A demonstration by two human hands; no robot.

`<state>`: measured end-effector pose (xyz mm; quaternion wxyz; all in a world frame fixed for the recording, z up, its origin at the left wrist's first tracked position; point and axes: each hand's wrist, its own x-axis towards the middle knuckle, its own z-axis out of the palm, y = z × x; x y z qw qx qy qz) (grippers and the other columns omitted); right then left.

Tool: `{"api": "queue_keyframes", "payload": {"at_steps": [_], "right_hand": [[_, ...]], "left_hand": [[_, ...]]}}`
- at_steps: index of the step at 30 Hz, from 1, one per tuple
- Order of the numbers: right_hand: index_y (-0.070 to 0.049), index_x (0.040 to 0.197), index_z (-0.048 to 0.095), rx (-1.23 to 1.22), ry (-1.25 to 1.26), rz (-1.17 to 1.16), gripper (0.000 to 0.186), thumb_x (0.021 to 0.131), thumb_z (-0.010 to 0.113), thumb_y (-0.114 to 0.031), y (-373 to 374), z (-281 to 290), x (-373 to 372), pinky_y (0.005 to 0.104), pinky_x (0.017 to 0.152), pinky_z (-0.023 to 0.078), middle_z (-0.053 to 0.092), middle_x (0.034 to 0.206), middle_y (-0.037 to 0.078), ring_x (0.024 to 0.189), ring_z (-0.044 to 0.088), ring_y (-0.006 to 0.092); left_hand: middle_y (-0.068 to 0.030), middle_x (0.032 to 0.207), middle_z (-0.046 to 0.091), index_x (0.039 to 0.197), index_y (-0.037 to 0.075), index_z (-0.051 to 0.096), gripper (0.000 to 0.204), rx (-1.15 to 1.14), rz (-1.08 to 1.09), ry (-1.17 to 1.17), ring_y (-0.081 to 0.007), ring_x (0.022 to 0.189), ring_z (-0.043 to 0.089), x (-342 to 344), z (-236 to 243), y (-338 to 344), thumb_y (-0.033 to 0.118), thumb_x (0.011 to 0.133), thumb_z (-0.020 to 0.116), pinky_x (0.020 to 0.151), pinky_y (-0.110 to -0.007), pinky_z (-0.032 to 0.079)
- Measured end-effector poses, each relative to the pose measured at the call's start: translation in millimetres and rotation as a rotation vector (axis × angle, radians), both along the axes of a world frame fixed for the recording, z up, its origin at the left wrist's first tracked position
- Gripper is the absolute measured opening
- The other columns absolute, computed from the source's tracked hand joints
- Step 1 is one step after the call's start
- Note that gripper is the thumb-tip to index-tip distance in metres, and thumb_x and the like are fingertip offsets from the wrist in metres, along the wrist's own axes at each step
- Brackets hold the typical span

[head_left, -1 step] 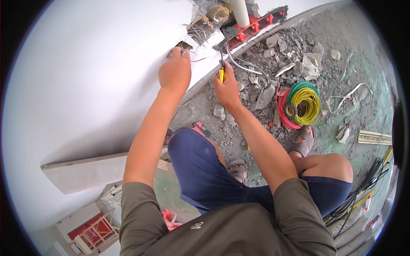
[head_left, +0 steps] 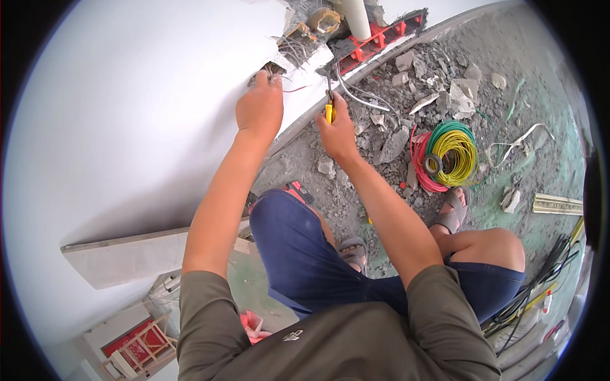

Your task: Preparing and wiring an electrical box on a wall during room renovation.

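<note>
My left hand (head_left: 259, 108) reaches into a ragged hole (head_left: 274, 67) low in the white wall (head_left: 159, 95), fingers closed among thin wires (head_left: 295, 87); exactly what they pinch is hidden. A little to the right, my right hand (head_left: 338, 130) grips a yellow-handled tool (head_left: 330, 113), apparently pliers, with its dark head upward. Above it, a red frame (head_left: 381, 38) sits in broken plaster beside a white pipe (head_left: 352, 16). Grey and white cables (head_left: 356, 95) trail from the opening onto the floor.
Rubble (head_left: 464, 92) covers the floor by the wall. Red, green and yellow wire coils (head_left: 462, 155) with a tape roll (head_left: 433, 165) lie near my right foot. A board (head_left: 127, 254) leans at the lower left. Trim strips (head_left: 553, 204) and black cables (head_left: 546, 273) lie at the right.
</note>
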<state>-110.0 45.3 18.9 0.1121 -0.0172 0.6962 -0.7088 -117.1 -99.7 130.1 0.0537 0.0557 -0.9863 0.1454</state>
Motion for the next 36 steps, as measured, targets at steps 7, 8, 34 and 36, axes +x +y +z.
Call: {"api": "queue_keyframes", "payload": {"at_steps": [7,8,34,36], "right_hand": [[-0.005,0.14,0.042,0.016,-0.013,0.01,0.062,0.084,0.064,-0.016,2,-5,1,0.0429,0.1,0.046,0.058,0.127,0.024,0.117,0.058,0.0397],[-0.005,0.14,0.042,0.019,-0.041,0.025,0.062,0.084,0.064,-0.016,3,-4,2,0.0429,0.1,0.046,0.058,0.127,0.024,0.118,0.058,0.0398],[-0.011,0.142,0.043,0.126,0.117,0.075,0.061,0.085,0.063,-0.015,6,3,15,0.0427,0.089,0.049,0.059,0.113,0.019,0.101,0.062,0.0345],[-0.011,0.142,0.043,0.152,0.138,0.07,0.061,0.085,0.063,-0.015,8,9,13,0.0426,0.087,0.05,0.059,0.11,0.018,0.098,0.062,0.0338]], "left_hand": [[-0.0149,0.139,0.056,0.125,0.006,0.062,0.033,-0.055,-0.001,-0.044,-0.0312,0.088,0.072,-6,-6,3,0.015,0.095,0.053,0.073,-0.042,0.059],[-0.0149,0.139,0.056,0.125,0.006,0.062,0.033,-0.056,0.0,-0.044,-0.0312,0.088,0.072,-7,-8,0,0.015,0.095,0.053,0.073,-0.042,0.059],[-0.0063,0.105,0.073,0.11,0.013,0.067,0.018,0.256,-0.185,0.349,-0.027,0.087,0.072,12,-32,-19,0.022,0.096,0.062,0.071,-0.038,0.058],[-0.0064,0.109,0.073,0.114,0.012,0.066,0.021,0.254,-0.164,0.354,-0.0267,0.091,0.071,13,-34,-17,0.021,0.096,0.061,0.075,-0.038,0.057]]}}
